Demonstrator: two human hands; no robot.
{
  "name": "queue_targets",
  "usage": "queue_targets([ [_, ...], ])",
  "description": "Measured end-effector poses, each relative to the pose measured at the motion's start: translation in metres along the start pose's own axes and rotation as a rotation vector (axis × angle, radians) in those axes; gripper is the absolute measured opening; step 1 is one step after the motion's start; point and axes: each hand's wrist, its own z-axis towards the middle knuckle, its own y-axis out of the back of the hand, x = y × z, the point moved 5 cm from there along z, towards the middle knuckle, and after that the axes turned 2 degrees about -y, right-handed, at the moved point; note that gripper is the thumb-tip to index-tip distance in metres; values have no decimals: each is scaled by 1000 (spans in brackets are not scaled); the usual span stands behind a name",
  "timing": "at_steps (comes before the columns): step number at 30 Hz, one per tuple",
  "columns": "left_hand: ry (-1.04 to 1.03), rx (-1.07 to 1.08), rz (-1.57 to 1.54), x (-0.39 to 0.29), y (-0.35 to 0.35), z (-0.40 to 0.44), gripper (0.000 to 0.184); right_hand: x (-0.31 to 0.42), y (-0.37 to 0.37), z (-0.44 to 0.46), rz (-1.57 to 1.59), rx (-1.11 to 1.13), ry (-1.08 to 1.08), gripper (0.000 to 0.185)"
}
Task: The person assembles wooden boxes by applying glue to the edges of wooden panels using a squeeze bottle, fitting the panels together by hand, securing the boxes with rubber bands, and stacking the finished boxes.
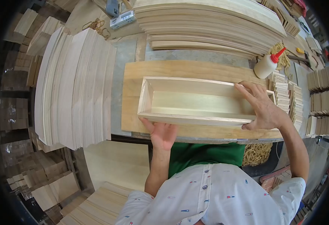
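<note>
A long, open-topped wooden box point(202, 103) lies over a flat wooden board point(134, 90) on the bench, its pale inside facing up. My right hand point(262, 105) spans the box's right end, fingers on the far wall and thumb on the near wall. At the near left corner, my left hand point(162, 134) supports the box from below, palm up, with some fingertips hidden under its edge. A white glue bottle point(265, 66) with a red tip stands beyond the right end of the box.
Tall stacks of thin wooden boards point(74, 86) stand at the left, and more boards point(209, 24) lie along the back. Small wooden pieces point(280, 92) are stacked to the right. Rubber bands point(257, 153) hang below the bench edge.
</note>
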Motion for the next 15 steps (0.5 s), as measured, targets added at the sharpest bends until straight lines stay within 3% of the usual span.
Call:
queue_targets([
  [3, -42, -5, -55, 13, -7, 6, 95, -6, 4, 6, -10, -45, 36, 110],
  [5, 125, 218, -251, 41, -13, -5, 95, -4, 2, 8, 26, -52, 43, 111],
  [12, 168, 203, -158, 61, -35, -13, 95, 0, -2, 1, 26, -50, 26, 112],
  [14, 438, 252, -19, 72, -27, -40, 86, 4, -4, -4, 8, -86, 93, 117],
  [15, 548, 417, 306, 67, -27, -56, 75, 7, -6, -8, 0, -80, 91, 117],
])
